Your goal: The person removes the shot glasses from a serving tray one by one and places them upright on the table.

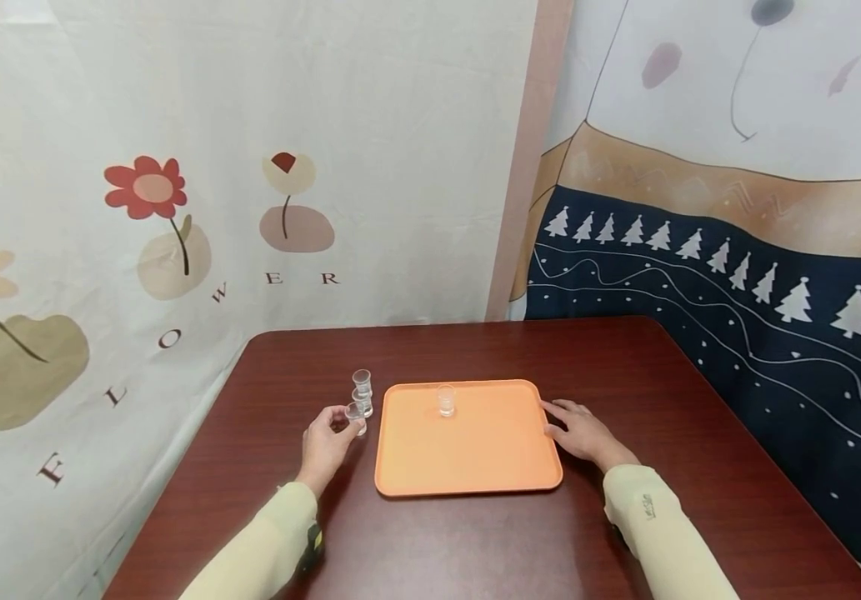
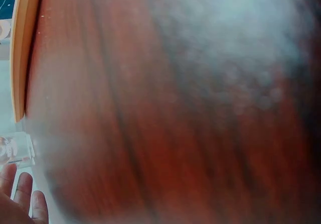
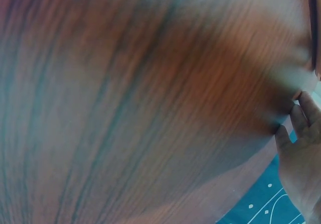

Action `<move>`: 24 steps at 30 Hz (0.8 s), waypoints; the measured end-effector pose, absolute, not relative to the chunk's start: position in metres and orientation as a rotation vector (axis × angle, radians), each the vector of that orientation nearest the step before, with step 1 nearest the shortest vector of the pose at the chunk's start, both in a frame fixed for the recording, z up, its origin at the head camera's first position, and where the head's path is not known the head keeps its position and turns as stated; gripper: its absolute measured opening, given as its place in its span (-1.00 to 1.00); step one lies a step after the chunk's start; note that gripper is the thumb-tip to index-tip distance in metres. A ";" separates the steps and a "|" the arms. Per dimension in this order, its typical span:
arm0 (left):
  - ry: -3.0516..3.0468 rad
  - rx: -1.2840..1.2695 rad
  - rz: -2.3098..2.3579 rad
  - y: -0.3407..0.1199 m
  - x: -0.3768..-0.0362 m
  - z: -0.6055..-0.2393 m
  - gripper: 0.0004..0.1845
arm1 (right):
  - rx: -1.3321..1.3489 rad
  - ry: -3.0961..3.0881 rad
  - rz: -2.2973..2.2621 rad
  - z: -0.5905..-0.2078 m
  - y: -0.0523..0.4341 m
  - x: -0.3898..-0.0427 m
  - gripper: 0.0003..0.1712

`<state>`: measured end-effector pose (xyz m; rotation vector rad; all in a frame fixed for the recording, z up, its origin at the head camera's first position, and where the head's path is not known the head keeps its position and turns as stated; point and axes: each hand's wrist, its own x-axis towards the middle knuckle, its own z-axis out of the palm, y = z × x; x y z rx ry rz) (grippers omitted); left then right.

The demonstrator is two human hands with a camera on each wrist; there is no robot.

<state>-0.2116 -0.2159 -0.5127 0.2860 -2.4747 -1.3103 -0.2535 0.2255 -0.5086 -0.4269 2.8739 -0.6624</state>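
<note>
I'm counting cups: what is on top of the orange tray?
One small clear plastic cup stands upright on the flat orange plastic tray, near its far edge. Whether the cup holds anything cannot be told.

An orange tray [image 1: 468, 467] lies on a dark reddish-brown wood-grain surface [image 1: 700, 433] beside clear glass cups [image 1: 362, 392], before a cream flower-printed cloth [image 1: 175, 167] and a navy cloth [image 1: 738, 283] with white trees.

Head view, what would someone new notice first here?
The orange tray in the middle of the dark red-brown table, with one small clear glass standing near its far edge. At its left, the left hand holds another small glass, two more behind it; the right hand rests at the tray's right edge.
</note>
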 end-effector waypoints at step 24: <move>-2.402 0.190 -1.440 -0.211 -0.224 -0.473 -0.43 | -0.431 2.869 -0.658 -0.507 0.225 -0.252 -0.38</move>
